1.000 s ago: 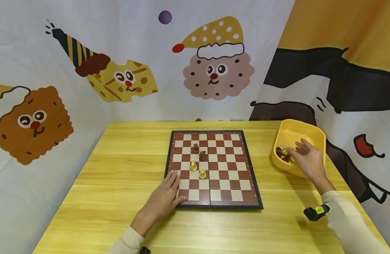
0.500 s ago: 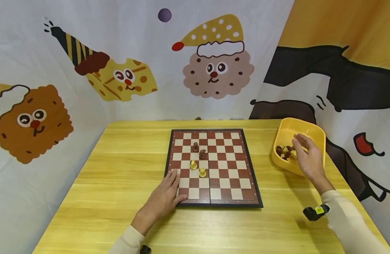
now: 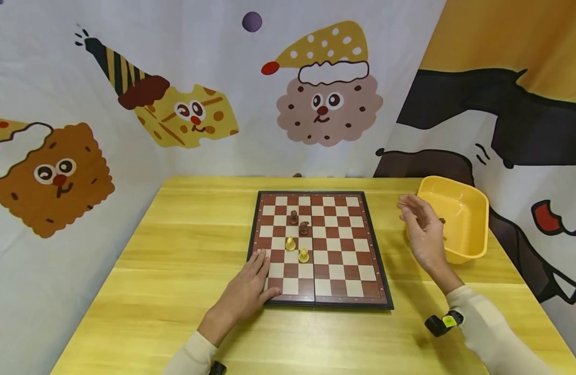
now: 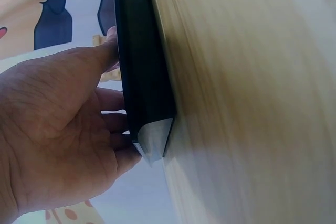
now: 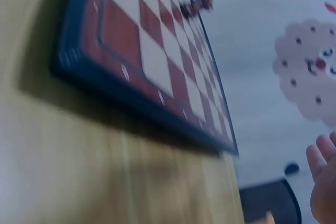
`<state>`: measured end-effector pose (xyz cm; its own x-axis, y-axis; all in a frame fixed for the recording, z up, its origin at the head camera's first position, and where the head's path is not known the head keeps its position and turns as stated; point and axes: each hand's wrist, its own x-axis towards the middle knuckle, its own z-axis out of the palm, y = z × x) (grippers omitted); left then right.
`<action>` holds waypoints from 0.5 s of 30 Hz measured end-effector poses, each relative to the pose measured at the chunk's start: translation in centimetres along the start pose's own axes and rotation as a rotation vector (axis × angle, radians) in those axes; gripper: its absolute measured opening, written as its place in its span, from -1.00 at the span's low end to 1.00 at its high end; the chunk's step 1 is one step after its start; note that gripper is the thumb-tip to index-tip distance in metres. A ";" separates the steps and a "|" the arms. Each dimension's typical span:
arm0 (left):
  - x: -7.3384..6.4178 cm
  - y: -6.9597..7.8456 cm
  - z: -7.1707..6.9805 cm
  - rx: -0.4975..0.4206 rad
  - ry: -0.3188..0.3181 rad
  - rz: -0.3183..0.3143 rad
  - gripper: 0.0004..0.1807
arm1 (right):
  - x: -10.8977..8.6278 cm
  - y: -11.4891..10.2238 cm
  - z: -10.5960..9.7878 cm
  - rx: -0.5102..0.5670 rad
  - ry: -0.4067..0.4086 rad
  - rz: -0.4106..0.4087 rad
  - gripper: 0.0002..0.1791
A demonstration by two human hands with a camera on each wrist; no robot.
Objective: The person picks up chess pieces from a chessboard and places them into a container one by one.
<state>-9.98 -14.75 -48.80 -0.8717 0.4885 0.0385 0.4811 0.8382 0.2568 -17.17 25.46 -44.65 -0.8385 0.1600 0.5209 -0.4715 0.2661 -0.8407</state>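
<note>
A folding chessboard (image 3: pixel 344 260) with brown and cream squares lies on the table. My left hand (image 3: pixel 243 294) rests along its near left edge, fingers extended onto the squares; the left wrist view shows the fingers (image 4: pixel 113 100) against the board's dark side. Two dark brown chess pieces (image 3: pixel 294 217) stand on the board's left half, and two yellow chess pieces (image 3: pixel 304 255) are nearer to me. My right hand (image 3: pixel 426 234) hovers between the board and a yellow bin (image 3: pixel 466 208), fingers loosely extended, with nothing seen in them.
The bin stands at the table's back right; the right hand hides much of what lies in it. Wood-grain tabletop (image 3: pixel 175 250) surrounds the board. A printed cloth (image 3: pixel 212 31) with cartoon figures hangs behind the table and along its sides.
My right hand has lifted out from over the bin and moved left toward the board. The left hand stays at the board's edge, and the four-sided board's pieces stand where they were.
</note>
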 end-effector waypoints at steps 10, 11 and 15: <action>-0.1 0.0 -0.1 -0.004 0.008 -0.001 -0.13 | -0.5 -1.2 4.0 0.076 -0.209 -0.008 -0.60; 0.0 0.0 -0.1 -0.004 0.008 -0.005 -0.13 | -0.5 -1.3 4.4 0.094 -0.230 -0.006 -0.60; -0.1 0.1 -0.1 -0.013 0.008 -0.011 -0.12 | -0.8 -1.4 6.3 0.159 -0.369 -0.005 -0.68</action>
<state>-9.90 -14.74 -48.73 -0.8778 0.4770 0.0436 0.4701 0.8405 0.2694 -17.54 18.98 -44.80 -0.8642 -0.2005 0.4615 -0.4880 0.1108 -0.8658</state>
